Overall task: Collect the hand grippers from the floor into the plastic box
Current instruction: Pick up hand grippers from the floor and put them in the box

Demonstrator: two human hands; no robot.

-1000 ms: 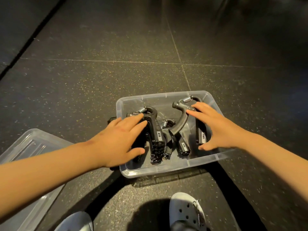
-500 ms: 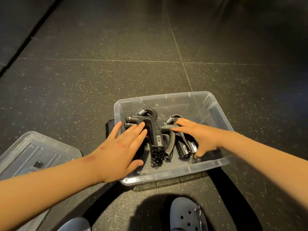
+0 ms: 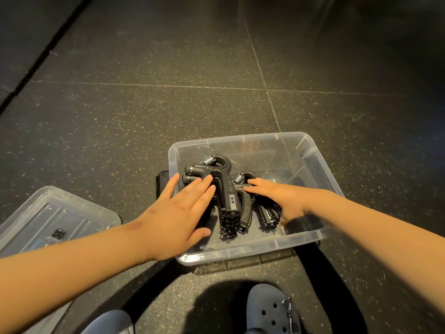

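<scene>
A clear plastic box [image 3: 310,150] stands on the dark floor in front of me. Inside it lie several black hand grippers [image 3: 227,189] with metal springs, bunched in the left half. My left hand [image 3: 179,213] lies flat with straight fingers pressing on the left side of the bunch, reaching over the box's left wall. My right hand [image 3: 279,196] rests on the grippers at the right of the bunch, fingers stretched over them and thumb down beside them. The grippers under both palms are partly hidden.
The box's clear lid [image 3: 48,220] lies on the floor at the left, with a small dark object on it. A dark flat thing [image 3: 161,182] shows behind the box's left wall. My two grey clogs [image 3: 272,309] stand just in front of the box. Speckled black floor tiles lie all around.
My right hand has moved left and down, pushing a hand gripper from the box's right side in against the others. My left hand stayed on the bunch.
</scene>
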